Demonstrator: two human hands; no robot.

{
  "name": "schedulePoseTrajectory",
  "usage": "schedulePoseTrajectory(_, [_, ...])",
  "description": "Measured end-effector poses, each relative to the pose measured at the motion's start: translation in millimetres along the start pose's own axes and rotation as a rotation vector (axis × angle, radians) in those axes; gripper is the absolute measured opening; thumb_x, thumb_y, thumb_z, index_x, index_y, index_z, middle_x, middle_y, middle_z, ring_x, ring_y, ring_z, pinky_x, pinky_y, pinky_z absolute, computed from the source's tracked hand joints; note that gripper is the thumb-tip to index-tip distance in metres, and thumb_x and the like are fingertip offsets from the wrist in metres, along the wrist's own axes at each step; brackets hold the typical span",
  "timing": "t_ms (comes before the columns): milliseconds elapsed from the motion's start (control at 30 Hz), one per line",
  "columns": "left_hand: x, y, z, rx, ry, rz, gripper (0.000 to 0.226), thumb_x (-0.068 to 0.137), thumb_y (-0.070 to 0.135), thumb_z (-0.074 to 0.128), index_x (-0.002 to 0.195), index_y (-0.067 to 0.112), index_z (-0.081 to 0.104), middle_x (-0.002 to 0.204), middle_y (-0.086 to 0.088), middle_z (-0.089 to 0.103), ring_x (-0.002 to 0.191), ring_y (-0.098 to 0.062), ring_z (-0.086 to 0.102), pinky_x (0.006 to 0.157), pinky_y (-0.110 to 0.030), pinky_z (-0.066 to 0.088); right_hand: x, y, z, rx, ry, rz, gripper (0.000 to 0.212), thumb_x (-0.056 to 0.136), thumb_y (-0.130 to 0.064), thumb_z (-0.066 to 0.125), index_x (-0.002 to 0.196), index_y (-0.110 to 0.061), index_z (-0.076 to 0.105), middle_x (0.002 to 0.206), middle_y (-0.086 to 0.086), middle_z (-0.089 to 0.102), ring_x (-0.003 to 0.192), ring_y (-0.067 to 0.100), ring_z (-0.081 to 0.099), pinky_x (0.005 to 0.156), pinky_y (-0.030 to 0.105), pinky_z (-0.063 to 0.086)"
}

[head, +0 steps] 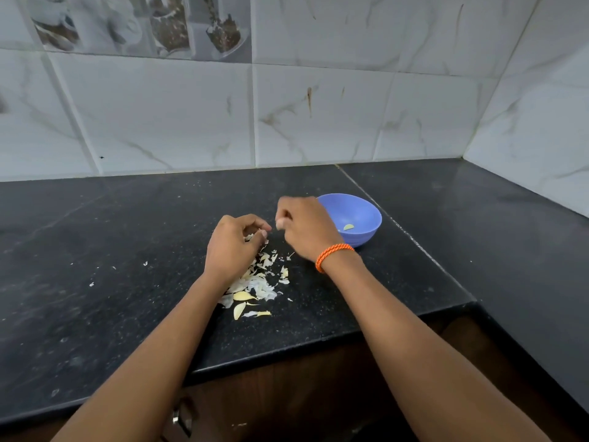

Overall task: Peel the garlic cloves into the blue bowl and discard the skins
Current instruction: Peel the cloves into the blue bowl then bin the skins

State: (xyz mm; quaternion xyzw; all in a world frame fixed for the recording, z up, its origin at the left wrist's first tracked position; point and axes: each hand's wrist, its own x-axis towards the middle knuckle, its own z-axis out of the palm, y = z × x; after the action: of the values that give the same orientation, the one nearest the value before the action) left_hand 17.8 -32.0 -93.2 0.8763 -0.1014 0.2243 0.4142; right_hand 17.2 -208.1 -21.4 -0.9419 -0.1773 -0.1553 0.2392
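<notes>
Nearest the camera, two bare forearms are seen reaching forward over the front edge of the black speckled desk (pixel 95 314). Just beyond that edge, a pile of garlic skins (pixel 255 287) is spread on the desk, with a few pale yellow cloves (pixel 240 296) lying at its near side. Small white flakes (pixel 145 263) are scattered on the desk well to the left of the pile.

Above the far end of the pile the left hand (pixel 232 244) is held with its fingers curled; a small piece of garlic (pixel 249 237) is pinched in its grip between thumb and fingertips. Whether that piece is peeled cannot be told. Just beside it, the right hand (pixel 306 228) is raised with the fingers bent inward toward the left hand; its fingertips are blurred, and whether anything is held in its grip cannot be told. An orange braided band (pixel 333 255) is worn on the right wrist.

Directly behind the right hand, and partly covered by it, the blue bowl (pixel 366 212) is set on the desk, right of the pile of skins. One peeled clove (pixel 348 227) is seen lying inside it near the bottom.

Farthest back, the desk is met by a wall of white marbled tiles (pixel 318 116), and a printed tile with jars (pixel 137 23) is seen at the upper left.
</notes>
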Motion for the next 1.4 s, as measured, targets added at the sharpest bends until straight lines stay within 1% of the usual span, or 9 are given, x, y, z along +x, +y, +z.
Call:
schedulePoseTrajectory(100, [1, 2, -1, -0.008, -0.006, -0.009, 0.015, 0.099, 0.022, 0.072, 0.095, 0.034, 0.08, 0.076, 0.014, 0.075, 0.067, -0.026, 0.069, 0.064, -0.047, 0.061, -6, 0, 2, 0.044, 0.183, 0.037, 0.018, 0.09, 0.0, 0.061, 0.083, -0.017, 0.059, 0.076, -0.002, 0.064, 0.076, 0.027, 0.06, 0.063, 0.04, 0.046])
schedulePoseTrajectory(200, [3, 1, 0, -0.008, -0.02, -0.014, 0.017, 0.099, 0.02, 0.072, 0.094, 0.034, 0.079, 0.076, 0.014, 0.075, 0.065, -0.021, 0.069, 0.064, -0.045, 0.061, -40, 1, 34, -0.095, -0.093, -0.002, 0.021, 0.092, -0.003, 0.062, 0.089, -0.021, 0.051, 0.086, 0.002, 0.063, 0.084, 0.032, 0.063, 0.066, 0.039, 0.045])
schedulePoseTrajectory(300, [0, -1, -1, 0.033, -0.059, 0.012, 0.019, 0.097, 0.018, 0.075, 0.093, 0.036, 0.081, 0.077, 0.016, 0.075, 0.063, -0.016, 0.068, 0.062, -0.043, 0.061, -35, 14, 44, -0.058, -0.071, 0.014, 0.019, 0.098, -0.01, 0.064, 0.089, -0.023, 0.054, 0.082, 0.0, 0.062, 0.082, 0.028, 0.065, 0.067, 0.039, 0.049])
schedulePoseTrajectory(500, [-1, 8, -2, 0.035, -0.118, 0.107, 0.018, 0.089, 0.024, 0.086, 0.1, 0.038, 0.083, 0.081, 0.023, 0.076, 0.096, 0.002, 0.068, 0.086, -0.013, 0.047, -39, 28, 47, 0.359, 0.112, 0.121, 0.009, 0.103, -0.014, 0.067, 0.095, -0.018, 0.07, 0.075, -0.004, 0.071, 0.069, 0.013, 0.069, 0.07, 0.042, 0.062])
schedulePoseTrajectory(600, [-1, 12, -5, 0.005, -0.084, 0.099, 0.016, 0.087, 0.029, 0.09, 0.099, 0.036, 0.084, 0.082, 0.022, 0.076, 0.096, 0.009, 0.065, 0.082, -0.006, 0.043, -38, 28, 45, 0.515, 0.143, 0.124, 0.007, 0.104, -0.013, 0.068, 0.101, -0.013, 0.074, 0.076, -0.002, 0.076, 0.067, 0.015, 0.072, 0.068, 0.037, 0.065])
schedulePoseTrajectory(767, [-5, 12, -4, -0.047, -0.067, 0.051, 0.01, 0.09, 0.032, 0.087, 0.096, 0.04, 0.084, 0.088, 0.018, 0.075, 0.094, 0.003, 0.063, 0.078, -0.023, 0.051, -39, 30, 45, 0.604, 0.194, 0.105, 0.01, 0.103, -0.016, 0.071, 0.101, -0.009, 0.078, 0.079, 0.0, 0.078, 0.068, 0.014, 0.074, 0.068, 0.032, 0.065])
schedulePoseTrajectory(967, [-3, 16, -5, -0.051, -0.036, 0.075, 0.008, 0.097, 0.031, 0.08, 0.093, 0.034, 0.086, 0.081, 0.023, 0.077, 0.087, 0.005, 0.069, 0.076, -0.011, 0.048, -38, 33, 47, 0.586, 0.235, 0.118, 0.018, 0.097, -0.011, 0.077, 0.115, -0.01, 0.082, 0.097, -0.001, 0.08, 0.072, 0.007, 0.075, 0.072, 0.02, 0.062])
schedulePoseTrajectory(1133, [-1, 10, 0, -0.027, -0.047, 0.06, 0.011, 0.101, 0.037, 0.075, 0.094, 0.036, 0.083, 0.083, 0.02, 0.077, 0.082, -0.007, 0.069, 0.085, -0.043, 0.057, -39, 34, 43, 0.656, 0.226, 0.107, 0.021, 0.095, -0.008, 0.079, 0.116, -0.01, 0.079, 0.093, 0.0, 0.08, 0.083, 0.009, 0.078, 0.081, 0.027, 0.065])
schedulePoseTrajectory(1400, [-4, 11, -2, -0.099, -0.079, 0.092, 0.012, 0.095, 0.043, 0.079, 0.104, 0.037, 0.083, 0.092, 0.02, 0.078, 0.087, -0.01, 0.07, 0.081, -0.048, 0.059, -39, 35, 47, 0.543, 0.304, 0.071, 0.011, 0.097, -0.009, 0.077, 0.106, -0.012, 0.081, 0.088, -0.005, 0.079, 0.078, 0.004, 0.076, 0.076, 0.03, 0.065])
